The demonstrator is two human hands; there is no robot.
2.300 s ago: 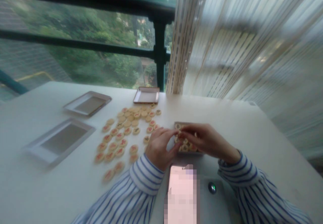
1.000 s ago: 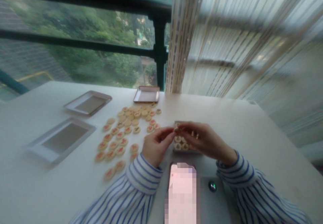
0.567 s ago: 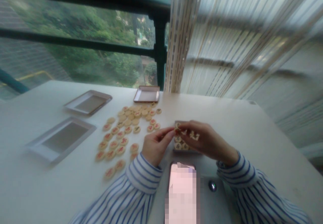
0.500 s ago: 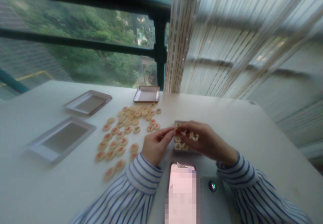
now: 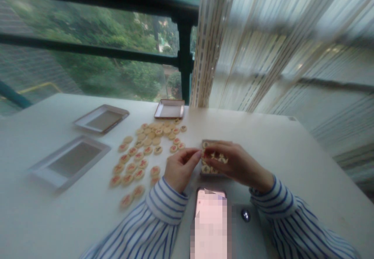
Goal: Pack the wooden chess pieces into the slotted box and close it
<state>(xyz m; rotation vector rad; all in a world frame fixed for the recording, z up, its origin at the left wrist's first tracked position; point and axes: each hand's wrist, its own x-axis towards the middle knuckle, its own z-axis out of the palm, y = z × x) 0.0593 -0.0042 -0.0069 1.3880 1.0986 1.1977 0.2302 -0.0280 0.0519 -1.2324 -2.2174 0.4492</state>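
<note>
White table (image 5: 271, 134), green railing (image 5: 185, 48) beyond. Box (image 5: 209, 175) of round pieces (image 5: 205, 169): just under your right hand (image 5: 238, 163), whose curved fingers hide much of it. Your left hand (image 5: 181, 168): thumb and forefinger together beside the box. Loose pieces (image 5: 147, 150): beyond it, leftward. Whether either hand grips a piece: cannot be told. Phone (image 5: 210, 224): pixelated, cut off below.

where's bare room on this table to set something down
Bare table shows right of the box, beyond the right sleeve; another patch lies below the nearest tray, left of the left sleeve. It is crowded with loose pieces left of the box, and at the box, with the right hand over it.
</note>
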